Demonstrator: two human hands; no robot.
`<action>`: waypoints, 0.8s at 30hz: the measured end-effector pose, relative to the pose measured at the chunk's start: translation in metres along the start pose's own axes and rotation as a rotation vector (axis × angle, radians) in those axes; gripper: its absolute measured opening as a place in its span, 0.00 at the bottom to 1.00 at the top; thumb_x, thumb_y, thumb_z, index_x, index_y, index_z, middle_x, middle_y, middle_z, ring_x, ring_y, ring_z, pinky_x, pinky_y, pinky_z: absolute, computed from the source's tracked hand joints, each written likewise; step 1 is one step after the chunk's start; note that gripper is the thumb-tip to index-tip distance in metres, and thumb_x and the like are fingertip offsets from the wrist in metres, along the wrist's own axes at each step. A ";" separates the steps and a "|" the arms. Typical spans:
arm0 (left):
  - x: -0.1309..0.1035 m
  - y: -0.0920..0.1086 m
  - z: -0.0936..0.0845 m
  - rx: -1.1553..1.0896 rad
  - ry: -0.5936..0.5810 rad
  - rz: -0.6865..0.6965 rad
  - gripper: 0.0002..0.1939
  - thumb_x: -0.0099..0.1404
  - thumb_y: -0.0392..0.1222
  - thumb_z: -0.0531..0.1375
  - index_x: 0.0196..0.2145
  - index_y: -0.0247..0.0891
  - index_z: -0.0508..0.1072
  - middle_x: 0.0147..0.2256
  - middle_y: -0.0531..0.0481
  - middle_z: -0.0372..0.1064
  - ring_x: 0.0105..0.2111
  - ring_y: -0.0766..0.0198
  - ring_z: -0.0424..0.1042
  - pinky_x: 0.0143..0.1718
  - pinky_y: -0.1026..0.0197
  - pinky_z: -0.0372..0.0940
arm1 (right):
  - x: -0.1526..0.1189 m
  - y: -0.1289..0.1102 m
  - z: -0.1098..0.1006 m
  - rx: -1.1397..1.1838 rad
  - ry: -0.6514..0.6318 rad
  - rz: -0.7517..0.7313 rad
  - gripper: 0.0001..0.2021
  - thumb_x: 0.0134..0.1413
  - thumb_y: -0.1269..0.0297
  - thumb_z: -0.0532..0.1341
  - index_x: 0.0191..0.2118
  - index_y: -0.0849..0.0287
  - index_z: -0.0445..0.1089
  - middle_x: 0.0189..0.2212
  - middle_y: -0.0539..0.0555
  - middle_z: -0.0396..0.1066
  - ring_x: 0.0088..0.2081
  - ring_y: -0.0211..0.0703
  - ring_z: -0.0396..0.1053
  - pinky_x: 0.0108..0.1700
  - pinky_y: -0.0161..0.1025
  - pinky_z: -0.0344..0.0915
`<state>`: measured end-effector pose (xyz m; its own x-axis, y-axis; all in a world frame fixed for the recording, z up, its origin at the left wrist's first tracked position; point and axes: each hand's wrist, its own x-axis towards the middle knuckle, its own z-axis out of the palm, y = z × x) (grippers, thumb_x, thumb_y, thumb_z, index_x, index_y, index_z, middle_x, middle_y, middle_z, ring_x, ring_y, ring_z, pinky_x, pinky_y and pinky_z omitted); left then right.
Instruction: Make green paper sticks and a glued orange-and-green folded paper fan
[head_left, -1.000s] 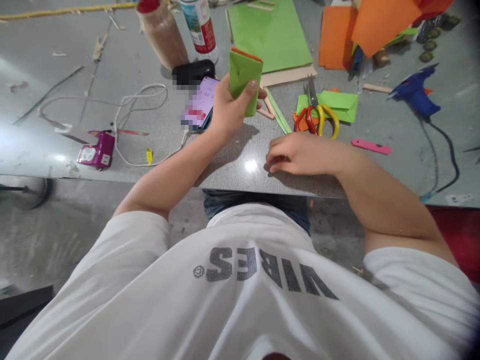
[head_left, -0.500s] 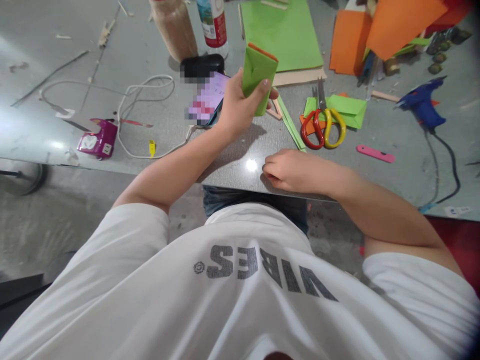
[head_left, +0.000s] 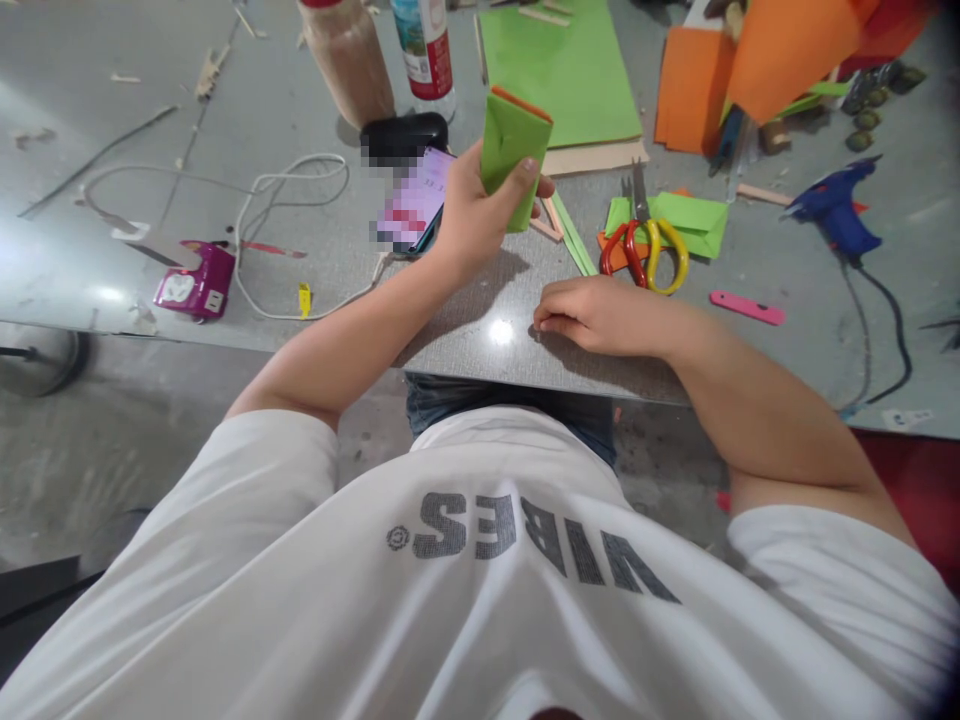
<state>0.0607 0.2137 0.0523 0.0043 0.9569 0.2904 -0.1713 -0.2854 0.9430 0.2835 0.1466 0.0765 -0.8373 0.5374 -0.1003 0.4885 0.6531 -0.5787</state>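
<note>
My left hand is closed around a folded green paper envelope and holds it upright above the table, its thumb across the front. Orange paper shows along the envelope's top edge. Lower and to the right, my right hand is near the table's front edge. Its fingers are curled together, and whatever may be between them is hidden. Just beyond it lie scissors with one red and one yellow handle, resting partly on another green folded paper. Thin green paper strips lie between my hands.
A lit phone lies beside my left wrist, near a black case and bottle. To the right are a blue glue gun with its cord and a pink cutter. A purple power socket stands left.
My right hand has lifted slightly away from the table's front edge, toward the scissors. The left hand and its green envelope have hardly moved.
</note>
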 end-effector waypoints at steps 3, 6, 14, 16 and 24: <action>0.000 0.002 -0.001 -0.019 -0.001 0.002 0.09 0.80 0.44 0.69 0.39 0.45 0.77 0.32 0.51 0.83 0.28 0.59 0.82 0.34 0.55 0.75 | 0.002 0.002 -0.002 0.033 0.001 0.032 0.14 0.75 0.64 0.59 0.49 0.58 0.84 0.48 0.61 0.85 0.49 0.53 0.80 0.55 0.47 0.70; 0.000 0.003 -0.003 -0.023 0.011 -0.006 0.10 0.78 0.47 0.71 0.39 0.45 0.77 0.32 0.50 0.84 0.27 0.58 0.81 0.33 0.55 0.75 | 0.001 0.004 -0.007 0.047 0.030 0.076 0.13 0.73 0.63 0.62 0.52 0.58 0.84 0.49 0.61 0.85 0.49 0.53 0.80 0.55 0.46 0.71; 0.000 0.005 -0.001 -0.032 0.023 -0.034 0.11 0.79 0.46 0.71 0.39 0.44 0.77 0.31 0.52 0.83 0.26 0.64 0.79 0.32 0.60 0.74 | 0.002 0.012 -0.007 0.063 -0.031 -0.024 0.11 0.70 0.56 0.72 0.51 0.54 0.88 0.47 0.57 0.84 0.44 0.47 0.79 0.50 0.43 0.70; 0.000 0.006 0.000 -0.016 0.028 -0.047 0.13 0.77 0.48 0.74 0.38 0.44 0.76 0.30 0.53 0.82 0.26 0.65 0.79 0.33 0.61 0.74 | 0.005 0.009 -0.001 0.018 -0.031 -0.062 0.10 0.73 0.60 0.69 0.48 0.54 0.89 0.47 0.57 0.84 0.46 0.48 0.80 0.51 0.43 0.69; -0.002 0.008 0.003 -0.038 0.041 -0.092 0.13 0.74 0.45 0.76 0.39 0.44 0.76 0.30 0.54 0.81 0.29 0.64 0.81 0.34 0.61 0.73 | 0.013 -0.004 0.004 -0.339 -0.022 0.094 0.12 0.76 0.67 0.59 0.47 0.58 0.82 0.48 0.62 0.84 0.46 0.54 0.77 0.48 0.47 0.63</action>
<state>0.0626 0.2093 0.0601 -0.0183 0.9805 0.1957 -0.2089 -0.1951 0.9583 0.2693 0.1485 0.0743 -0.7880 0.5946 -0.1601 0.6145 0.7432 -0.2645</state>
